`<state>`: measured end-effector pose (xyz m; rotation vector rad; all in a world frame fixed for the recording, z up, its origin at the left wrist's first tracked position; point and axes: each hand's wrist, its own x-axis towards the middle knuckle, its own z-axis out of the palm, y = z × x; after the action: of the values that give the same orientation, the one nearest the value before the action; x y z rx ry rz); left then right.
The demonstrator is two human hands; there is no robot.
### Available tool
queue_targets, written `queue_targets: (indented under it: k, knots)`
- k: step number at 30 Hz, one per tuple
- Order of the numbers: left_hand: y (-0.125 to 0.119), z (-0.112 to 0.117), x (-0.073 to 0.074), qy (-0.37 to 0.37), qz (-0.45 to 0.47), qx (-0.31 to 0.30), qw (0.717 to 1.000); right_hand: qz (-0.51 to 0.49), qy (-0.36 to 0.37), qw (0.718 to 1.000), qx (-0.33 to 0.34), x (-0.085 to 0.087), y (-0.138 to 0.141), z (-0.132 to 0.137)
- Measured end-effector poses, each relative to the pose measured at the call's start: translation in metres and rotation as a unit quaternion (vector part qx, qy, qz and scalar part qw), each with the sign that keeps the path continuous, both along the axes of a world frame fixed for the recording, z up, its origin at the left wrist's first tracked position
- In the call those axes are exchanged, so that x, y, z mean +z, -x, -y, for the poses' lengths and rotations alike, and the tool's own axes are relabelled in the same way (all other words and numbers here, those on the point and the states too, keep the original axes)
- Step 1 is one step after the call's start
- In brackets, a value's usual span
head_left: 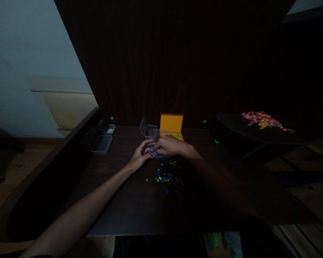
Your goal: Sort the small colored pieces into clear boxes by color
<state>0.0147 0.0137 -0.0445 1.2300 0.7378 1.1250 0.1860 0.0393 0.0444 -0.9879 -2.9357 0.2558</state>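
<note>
A clear plastic box [164, 157] with a raised see-through lid stands at the middle of the dark table, with small blue building bricks [153, 149] inside. My left hand [142, 153] grips the box's left side, thumb in front and fingers behind. From the right, my right hand [169, 144] reaches over the box, its bent fingers together and down at the blue bricks. Whatever those fingertips hold is hidden. Nearer to me lies a loose scatter of tiny blue, yellow and cream bricks [165, 178].
Behind my hands are an open yellow box [171, 122] with green pieces and another clear box [150, 131]. More clear containers [101, 144] lie at the left by the raised table side. Colourful small pieces [263, 120] are heaped on a dark surface at right.
</note>
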Motion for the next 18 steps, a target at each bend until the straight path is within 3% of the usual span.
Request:
queue_targets:
  k: [6, 14, 18]
  knots:
    - [0.0, 0.0, -0.001, 0.01, 0.013, -0.008, 1.0, -0.01, -0.005, 1.0, -0.016, -0.002, -0.001, -0.002]
    - [0.0, -0.002, 0.0, -0.001, -0.008, 0.003, 1.0, -0.031, 0.037, 0.999, -0.003, 0.03, -0.017, 0.025]
    - [0.0, -0.001, 0.002, 0.007, -0.002, 0.011, 1.0, 0.044, 0.045, 0.998, 0.025, 0.019, -0.017, 0.039]
